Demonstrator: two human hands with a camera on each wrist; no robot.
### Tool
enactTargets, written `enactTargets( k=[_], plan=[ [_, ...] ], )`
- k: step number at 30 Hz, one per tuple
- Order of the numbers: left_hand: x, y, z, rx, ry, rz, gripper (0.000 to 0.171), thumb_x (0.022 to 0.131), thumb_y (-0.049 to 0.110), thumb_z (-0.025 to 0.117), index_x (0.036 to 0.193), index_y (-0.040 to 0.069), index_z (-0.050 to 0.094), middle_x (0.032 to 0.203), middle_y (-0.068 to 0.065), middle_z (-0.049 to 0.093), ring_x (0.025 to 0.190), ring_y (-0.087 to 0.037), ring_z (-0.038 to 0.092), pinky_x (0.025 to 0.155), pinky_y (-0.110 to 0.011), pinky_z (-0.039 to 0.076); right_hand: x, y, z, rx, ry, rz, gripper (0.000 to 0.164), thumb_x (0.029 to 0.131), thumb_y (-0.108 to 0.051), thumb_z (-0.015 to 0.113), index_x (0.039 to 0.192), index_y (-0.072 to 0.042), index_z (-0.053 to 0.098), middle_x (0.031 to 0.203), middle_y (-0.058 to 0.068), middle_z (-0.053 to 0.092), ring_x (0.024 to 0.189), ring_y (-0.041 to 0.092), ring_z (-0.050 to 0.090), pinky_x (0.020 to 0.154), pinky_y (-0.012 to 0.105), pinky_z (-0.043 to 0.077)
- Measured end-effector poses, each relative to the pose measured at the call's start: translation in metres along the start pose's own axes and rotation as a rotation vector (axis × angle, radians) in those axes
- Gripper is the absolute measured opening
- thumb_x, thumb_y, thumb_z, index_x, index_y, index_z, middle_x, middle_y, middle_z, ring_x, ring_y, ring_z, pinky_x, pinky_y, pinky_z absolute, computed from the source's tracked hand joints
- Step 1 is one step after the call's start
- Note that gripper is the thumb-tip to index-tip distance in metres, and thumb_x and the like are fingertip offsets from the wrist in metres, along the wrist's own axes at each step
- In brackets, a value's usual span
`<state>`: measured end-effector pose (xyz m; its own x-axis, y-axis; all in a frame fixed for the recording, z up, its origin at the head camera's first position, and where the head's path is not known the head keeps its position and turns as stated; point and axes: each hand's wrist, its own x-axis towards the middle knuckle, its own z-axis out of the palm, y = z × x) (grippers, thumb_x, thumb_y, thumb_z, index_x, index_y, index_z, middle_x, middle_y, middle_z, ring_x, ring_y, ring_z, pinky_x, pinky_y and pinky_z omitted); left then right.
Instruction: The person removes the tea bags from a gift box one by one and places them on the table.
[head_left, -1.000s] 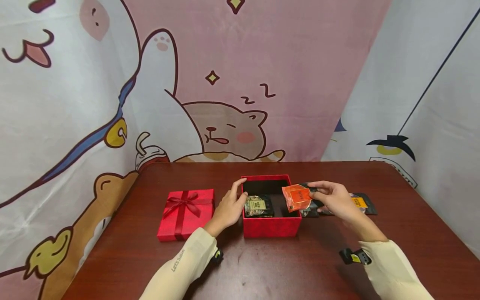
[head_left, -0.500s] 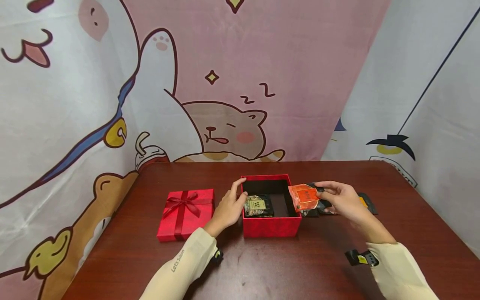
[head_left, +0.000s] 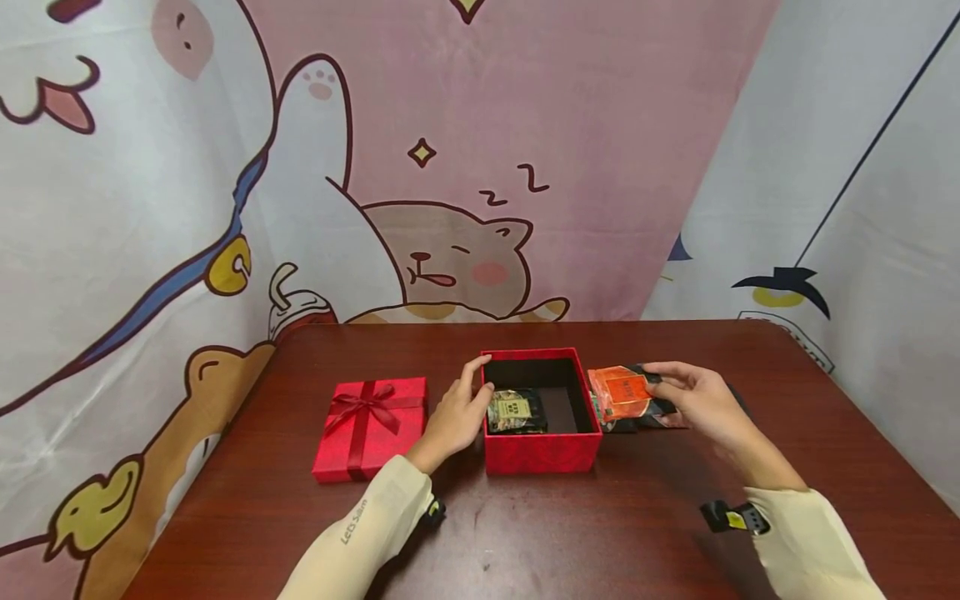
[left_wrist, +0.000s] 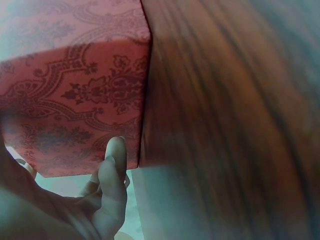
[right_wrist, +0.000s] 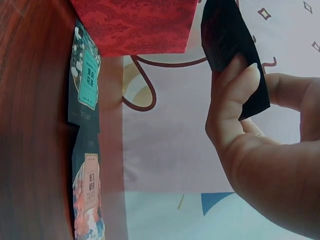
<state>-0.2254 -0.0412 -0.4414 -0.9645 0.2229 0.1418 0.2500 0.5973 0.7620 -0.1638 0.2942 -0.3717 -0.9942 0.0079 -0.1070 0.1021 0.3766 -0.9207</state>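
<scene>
My left hand (head_left: 456,417) holds the left wall of an uncovered red gift box (head_left: 543,454), thumb over the rim. In the left wrist view, bent fingers (left_wrist: 112,175) lie against the patterned outer side. A black tea sachet (head_left: 514,412) with a pale label lies inside the box on the left. Just right of the box, my right hand (head_left: 699,403) pinches an orange and black tea sachet (head_left: 622,392) between thumb and fingers. The right wrist view shows this sachet's dark back (right_wrist: 232,40) raised above the table.
A red lid (head_left: 369,429) with a ribbon bow lies left of the box. To the box's right, a teal-labelled sachet (right_wrist: 85,82) and a peach-labelled sachet (right_wrist: 90,185) lie on the brown table (head_left: 525,542). A cartoon-printed cloth (head_left: 600,167) hangs behind.
My right hand has moved the orange and black tea sachet rightward, from over the box's right edge to beside it. The left hand stays in place on the box.
</scene>
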Motion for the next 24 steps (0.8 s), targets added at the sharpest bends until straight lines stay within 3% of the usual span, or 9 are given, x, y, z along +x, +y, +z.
enactTargets(
  k=[8,15,24],
  plan=[
    [0.000,0.000,0.000,-0.002,0.002,-0.002,0.048,0.102,0.041,0.043,0.149,0.039,0.036,0.087,-0.005,0.052,0.081,-0.022,0.054,0.068,-0.041,0.042,-0.001,0.005,-0.004,0.000,0.000,-0.001,0.054,0.099,-0.019,0.058,0.144,0.007,0.041,0.126,0.024,0.060,0.079,0.012,0.065,0.071,0.037,0.058],
    [0.000,-0.002,0.000,-0.005,-0.002,-0.006,0.048,0.102,0.042,0.043,0.149,0.040,0.034,0.090,-0.005,0.052,0.082,-0.022,0.054,0.069,-0.042,0.041,-0.002,0.010,-0.005,0.008,-0.002,0.027,0.054,0.099,-0.018,0.059,0.143,0.007,0.042,0.122,0.023,0.061,0.078,0.013,0.064,0.065,0.032,0.056],
    [0.000,-0.002,0.001,-0.020,0.000,0.004,0.047,0.103,0.036,0.045,0.149,0.040,0.035,0.085,-0.006,0.051,0.075,-0.022,0.052,0.064,-0.040,0.040,-0.002,0.020,-0.005,0.013,-0.001,0.050,0.055,0.100,-0.021,0.058,0.144,0.006,0.041,0.124,0.023,0.059,0.080,0.013,0.064,0.068,0.032,0.056]
  ],
)
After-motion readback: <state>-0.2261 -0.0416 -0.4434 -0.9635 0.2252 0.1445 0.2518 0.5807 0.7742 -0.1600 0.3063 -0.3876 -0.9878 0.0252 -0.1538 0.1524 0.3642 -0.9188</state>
